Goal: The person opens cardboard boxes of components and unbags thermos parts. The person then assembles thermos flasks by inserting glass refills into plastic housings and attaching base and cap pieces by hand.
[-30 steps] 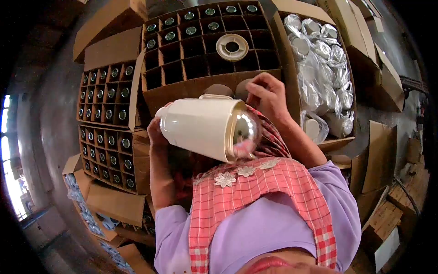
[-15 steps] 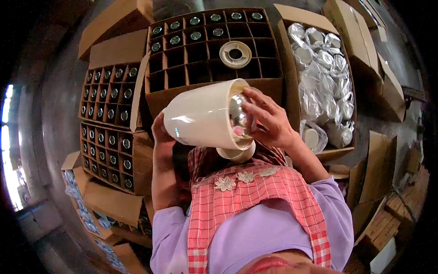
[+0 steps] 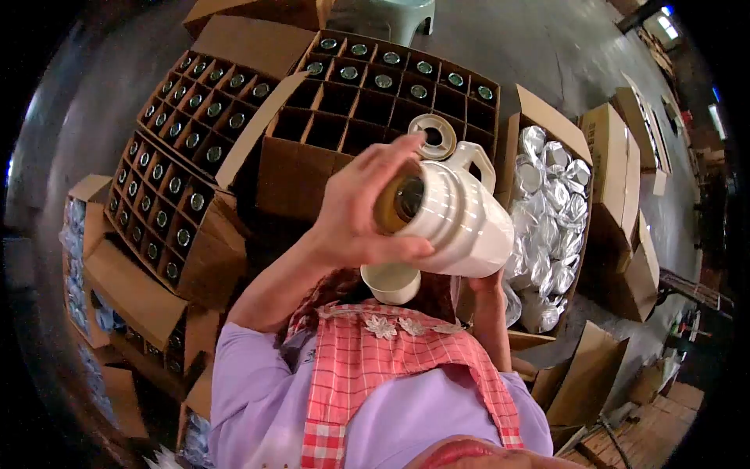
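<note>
A cream thermos flask point(image 3: 469, 215) with a moulded handle lies tilted across my two hands, its open neck toward the left. My left hand point(image 3: 363, 207) is wrapped round the neck end, thumb below and fingers above; a dark, shiny opening shows inside. My right hand point(image 3: 487, 285) holds the far end from beneath, its fingers mostly hidden by the flask. Below the neck, near my apron, stands a cream cup-like piece point(image 3: 392, 284). A cream ring point(image 3: 432, 137) with a central hole rests on the divided carton just beyond the flask.
The divided carton point(image 3: 301, 176) ahead holds several glass pieces in its back cells. More divided cartons point(image 3: 207, 270) of such pieces stand at left. At right, a carton point(image 3: 580, 262) holds silvery wrapped pieces. A pale green stool point(image 3: 406, 19) is at the back.
The flask has been turned round: its neck and handle now show instead of the wide end with the silver liner. My left hand has moved to the neck, my right to the other end.
</note>
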A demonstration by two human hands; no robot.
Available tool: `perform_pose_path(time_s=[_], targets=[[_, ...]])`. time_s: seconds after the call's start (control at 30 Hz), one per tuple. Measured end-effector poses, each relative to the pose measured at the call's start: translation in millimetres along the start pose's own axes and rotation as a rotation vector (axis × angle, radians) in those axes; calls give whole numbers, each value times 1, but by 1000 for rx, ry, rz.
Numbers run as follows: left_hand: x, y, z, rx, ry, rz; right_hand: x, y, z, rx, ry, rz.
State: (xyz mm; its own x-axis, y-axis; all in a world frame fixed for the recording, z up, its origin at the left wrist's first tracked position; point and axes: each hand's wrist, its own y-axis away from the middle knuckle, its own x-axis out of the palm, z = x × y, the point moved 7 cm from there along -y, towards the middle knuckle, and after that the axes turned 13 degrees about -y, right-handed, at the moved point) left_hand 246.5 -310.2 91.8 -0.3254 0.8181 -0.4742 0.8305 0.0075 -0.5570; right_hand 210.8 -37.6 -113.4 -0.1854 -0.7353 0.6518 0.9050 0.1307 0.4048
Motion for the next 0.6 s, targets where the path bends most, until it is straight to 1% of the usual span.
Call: perform_pose_path(time_s=[0.03, 0.07, 0.13, 0.23, 0.3, 0.43, 0.53, 0.57, 0.6], targets=[[1, -4, -13, 26, -67, 11, 4, -2, 1, -26, 5, 22], [3, -6, -19, 40, -89, -22, 8, -4, 3, -55, 13, 46], [3, -9, -28, -50, -94, 29, 20, -7, 7, -133, 36, 102], [4, -15, -41, -24, -137, -26, 38, -12, 12, -230, 56, 167], [6, -14, -41, -51, -134, -39, 47, -14, 15, -265, 68, 201], [8, -13, -30, -159, -91, -36, 56, -16, 20, -271, 109, 246], [11, -11, -34, -122, -116, -40, 58, -15, 23, -252, 152, 275], [10, -12, -36, -64, -151, -87, 57, -15, 23, -245, 164, 279], [10, -12, -36, -51, -144, -76, 58, -14, 24, -240, 180, 285]])
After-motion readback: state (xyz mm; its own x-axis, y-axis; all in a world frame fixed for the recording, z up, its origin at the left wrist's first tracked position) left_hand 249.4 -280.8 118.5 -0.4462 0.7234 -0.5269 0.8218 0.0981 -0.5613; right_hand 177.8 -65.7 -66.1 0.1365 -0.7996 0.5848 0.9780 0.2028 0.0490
